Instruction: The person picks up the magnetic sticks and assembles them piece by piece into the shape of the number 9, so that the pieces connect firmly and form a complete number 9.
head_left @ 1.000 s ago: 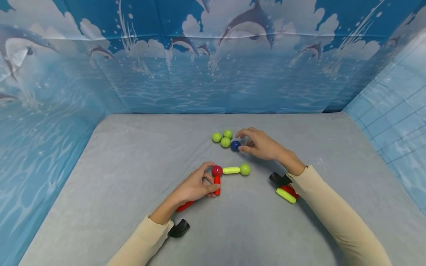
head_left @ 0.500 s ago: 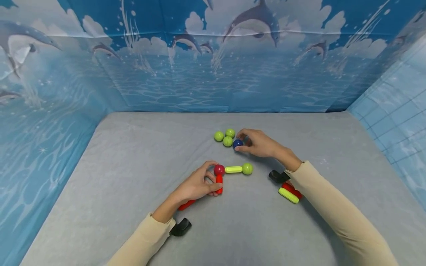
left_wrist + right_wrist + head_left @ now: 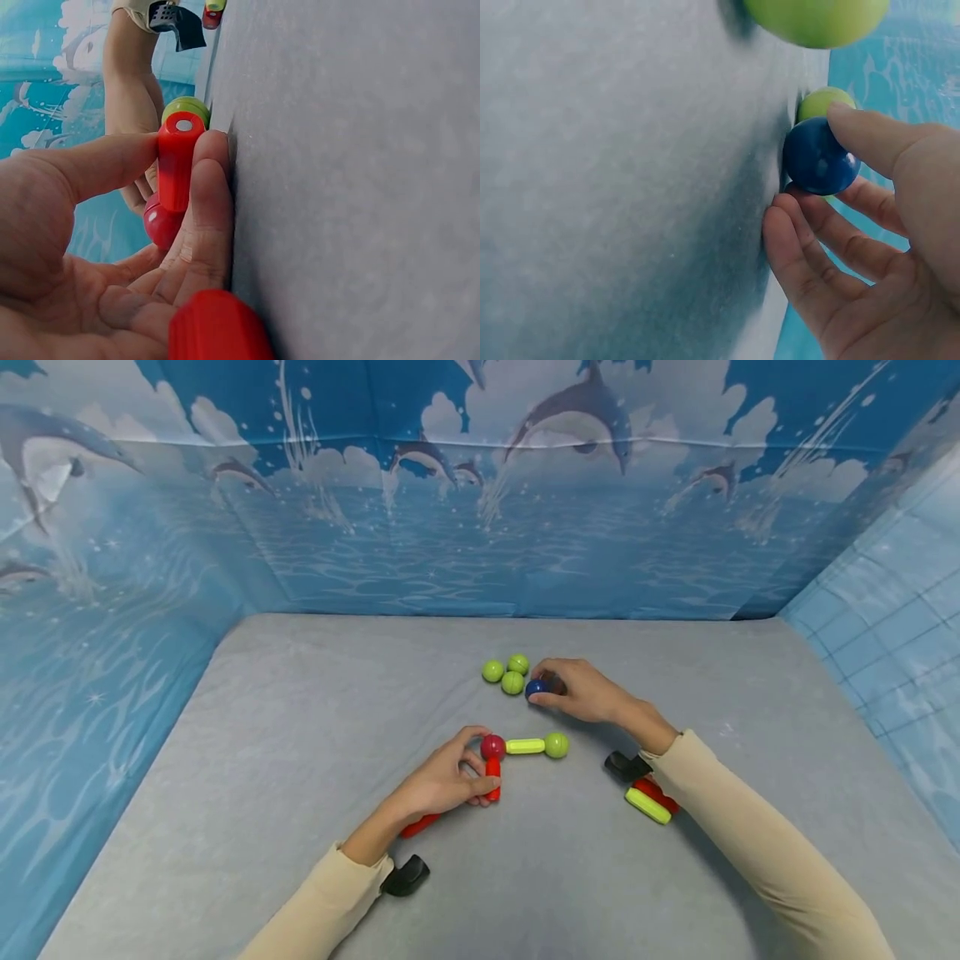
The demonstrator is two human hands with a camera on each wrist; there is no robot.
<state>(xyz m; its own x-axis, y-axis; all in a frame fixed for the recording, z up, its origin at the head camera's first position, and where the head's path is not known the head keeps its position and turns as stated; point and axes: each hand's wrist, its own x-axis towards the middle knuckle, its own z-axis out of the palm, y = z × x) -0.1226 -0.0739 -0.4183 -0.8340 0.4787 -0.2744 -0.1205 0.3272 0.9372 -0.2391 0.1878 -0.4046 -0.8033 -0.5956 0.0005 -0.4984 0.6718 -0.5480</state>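
Note:
My left hand (image 3: 441, 781) pinches a red rod (image 3: 177, 166) between thumb and fingers. One end of that rod meets a red ball (image 3: 492, 747), where the left forefinger also rests. From the red ball a yellow-green rod (image 3: 525, 746) runs right to a green ball (image 3: 556, 745). Farther back, my right hand (image 3: 588, 691) has its thumb and fingertips around a blue ball (image 3: 821, 156), which sits low at the cloth. Several loose green balls (image 3: 512, 682) lie just left of the blue one.
Another red rod (image 3: 420, 825) lies under the left wrist, partly hidden. Beside the right forearm are a yellow-green rod (image 3: 648, 806) and a red rod (image 3: 657, 793). Grey cloth (image 3: 337, 693) covers the table, with a dolphin-print curtain (image 3: 450, 527) behind and at the sides.
The right hand has closed in on the blue ball, its thumb and fingers now around it. The left hand keeps its hold on the red rod. The view shifted slightly.

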